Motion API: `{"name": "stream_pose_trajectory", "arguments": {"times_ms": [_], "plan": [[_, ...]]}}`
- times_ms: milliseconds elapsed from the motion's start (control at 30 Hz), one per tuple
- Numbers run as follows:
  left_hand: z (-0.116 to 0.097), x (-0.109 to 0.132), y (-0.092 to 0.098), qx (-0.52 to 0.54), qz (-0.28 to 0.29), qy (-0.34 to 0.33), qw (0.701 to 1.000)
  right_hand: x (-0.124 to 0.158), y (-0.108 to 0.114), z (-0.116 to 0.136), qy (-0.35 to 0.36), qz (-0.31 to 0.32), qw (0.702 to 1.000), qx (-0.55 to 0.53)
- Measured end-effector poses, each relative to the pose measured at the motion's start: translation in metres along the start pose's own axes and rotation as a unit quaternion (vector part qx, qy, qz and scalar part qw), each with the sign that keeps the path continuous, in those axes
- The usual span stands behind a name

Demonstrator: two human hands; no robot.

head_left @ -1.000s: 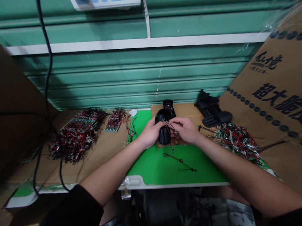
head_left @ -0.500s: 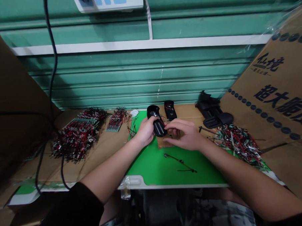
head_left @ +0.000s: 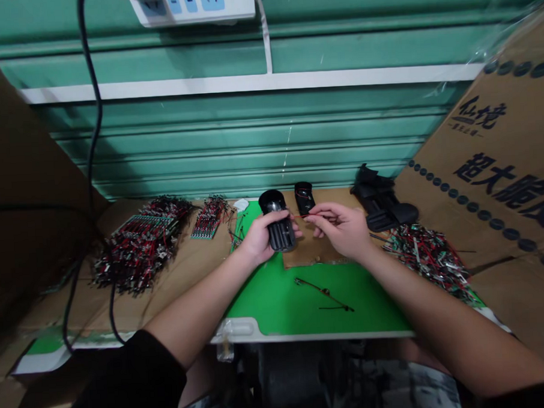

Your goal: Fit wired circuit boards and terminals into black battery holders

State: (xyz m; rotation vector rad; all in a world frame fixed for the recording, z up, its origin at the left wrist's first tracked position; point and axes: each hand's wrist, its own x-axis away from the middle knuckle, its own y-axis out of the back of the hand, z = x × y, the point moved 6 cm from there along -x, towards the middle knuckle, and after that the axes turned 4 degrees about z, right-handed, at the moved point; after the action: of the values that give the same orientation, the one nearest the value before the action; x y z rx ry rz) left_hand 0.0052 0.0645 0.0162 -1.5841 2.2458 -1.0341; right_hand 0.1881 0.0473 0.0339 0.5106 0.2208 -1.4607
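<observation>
My left hand point(head_left: 261, 236) is wrapped around a black plastic housing point(head_left: 281, 232) with a rounded hollow top and a ribbed lower part. To its right, my right hand point(head_left: 340, 228) pinches a thin red wire point(head_left: 303, 215) that stretches toward the housing; where its far end sits is hidden by my left fingers. Just behind my hands lies a second black housing point(head_left: 304, 198) with red wire inside it. A thin wire piece with small parts on it point(head_left: 325, 292) rests on the green mat point(head_left: 276, 306) in front of me.
Heaps of small circuit boards with red and black wires lie at left point(head_left: 141, 249) and right point(head_left: 430, 260), with a smaller bundle point(head_left: 209, 217) between. More black plastic parts point(head_left: 382, 202) are stacked at back right. Cardboard boxes flank the table; a black cable point(head_left: 95, 115) hangs at left.
My right hand has drawn the red wire out to the right, away from the housing. My left hand has turned the housing more upright and moved it slightly left.
</observation>
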Motion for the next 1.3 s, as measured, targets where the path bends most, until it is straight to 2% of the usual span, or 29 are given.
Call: {"name": "stream_pose_trajectory", "arguments": {"times_ms": [133,300,400,533,733,1100,1200,1300], "plan": [[0.002,0.003,-0.005,-0.032,0.039,-0.015,0.999,-0.001,0.008,0.003,0.006,-0.029,0.999,0.032],[0.016,0.006,-0.011,-0.121,0.063,0.022,0.99,-0.002,0.011,0.032,0.134,-0.039,0.978,0.158],[0.027,0.008,-0.015,-0.152,0.088,0.057,0.983,-0.001,0.009,0.041,0.18,-0.035,0.965,0.186],[0.038,0.009,-0.017,-0.176,0.126,0.091,0.972,-0.001,0.006,0.041,0.197,-0.031,0.958,0.205],[0.043,0.009,-0.016,-0.179,0.152,0.112,0.966,0.001,0.002,0.042,0.216,-0.017,0.958,0.19],[0.041,0.008,-0.013,-0.166,0.133,0.131,0.968,0.002,0.002,0.04,0.232,-0.048,0.95,0.205],[0.039,0.008,-0.012,-0.166,0.119,0.13,0.97,0.003,0.002,0.043,0.252,-0.037,0.943,0.214],[0.036,0.007,-0.01,-0.167,0.091,0.116,0.975,0.002,0.001,0.043,0.242,-0.026,0.941,0.234]]}}
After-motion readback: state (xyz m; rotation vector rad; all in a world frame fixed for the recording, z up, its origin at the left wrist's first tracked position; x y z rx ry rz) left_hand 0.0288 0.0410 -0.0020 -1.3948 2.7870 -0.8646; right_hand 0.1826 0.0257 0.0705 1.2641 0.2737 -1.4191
